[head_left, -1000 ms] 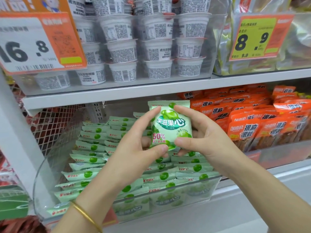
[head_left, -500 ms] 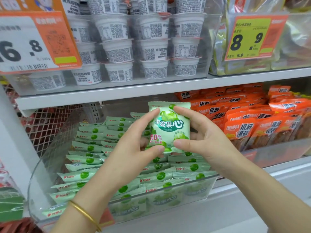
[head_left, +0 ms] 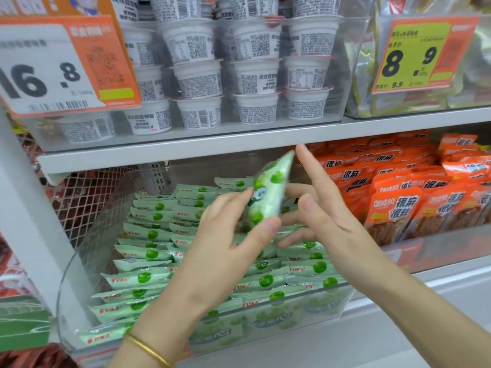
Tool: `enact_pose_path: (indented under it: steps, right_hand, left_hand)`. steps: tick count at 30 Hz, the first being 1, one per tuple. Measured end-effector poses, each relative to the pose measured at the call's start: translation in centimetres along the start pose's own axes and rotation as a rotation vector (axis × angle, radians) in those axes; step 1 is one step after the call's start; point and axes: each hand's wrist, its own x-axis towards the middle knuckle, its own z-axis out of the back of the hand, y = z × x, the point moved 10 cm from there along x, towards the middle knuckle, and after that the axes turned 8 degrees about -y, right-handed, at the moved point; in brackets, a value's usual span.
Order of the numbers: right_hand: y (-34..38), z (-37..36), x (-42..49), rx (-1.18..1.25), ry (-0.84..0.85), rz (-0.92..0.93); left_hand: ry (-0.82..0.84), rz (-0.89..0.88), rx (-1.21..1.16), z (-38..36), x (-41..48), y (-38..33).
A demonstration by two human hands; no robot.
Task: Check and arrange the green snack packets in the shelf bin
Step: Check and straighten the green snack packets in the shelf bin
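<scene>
A clear plastic shelf bin (head_left: 342,304) holds several rows of pale green snack packets (head_left: 148,235) standing on edge. Above the bin, my left hand (head_left: 225,251) pinches one green packet (head_left: 268,192) between thumb and fingers; the packet is blurred and turned nearly edge-on. My right hand (head_left: 326,216) is beside it on the right with fingers spread and straight. Whether those fingers touch the packet is unclear.
The grey shelf (head_left: 186,147) above carries stacked white cups (head_left: 255,75) and two price signs (head_left: 53,65). Orange snack packets (head_left: 414,197) fill the neighbouring bin on the right. A white wire mesh divider (head_left: 87,197) stands left of the green bin.
The packet was held flat, face toward me, by both hands. Now it has turned nearly edge-on in my left hand, and my right hand has released it and spread its fingers.
</scene>
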Motion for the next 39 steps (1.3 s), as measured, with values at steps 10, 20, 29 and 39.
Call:
enact_pose_path:
  steps: [10, 20, 29, 39]
  right_hand:
    - [-1.0, 2.1, 0.7, -0.234, -0.226, -0.057]
    - [-2.3, 1.4, 0.3, 0.267, -0.18, -0.249]
    - [-1.9, 3.0, 0.1, 0.252, -0.268, -0.266]
    - [0.7, 3.2, 0.9, -0.389, -0.177, 0.002]
  left_hand:
    - [0.046, 0.153, -0.473, 0.2, -0.1, 0.6]
    - [0.142, 0.062, -0.504, -0.8, -0.9, -0.9]
    - [-0.041, 0.224, -0.584, -0.4, -0.1, 0.2]
    - [-0.3, 0.786, -0.94, -1.1, 0.3, 6.5]
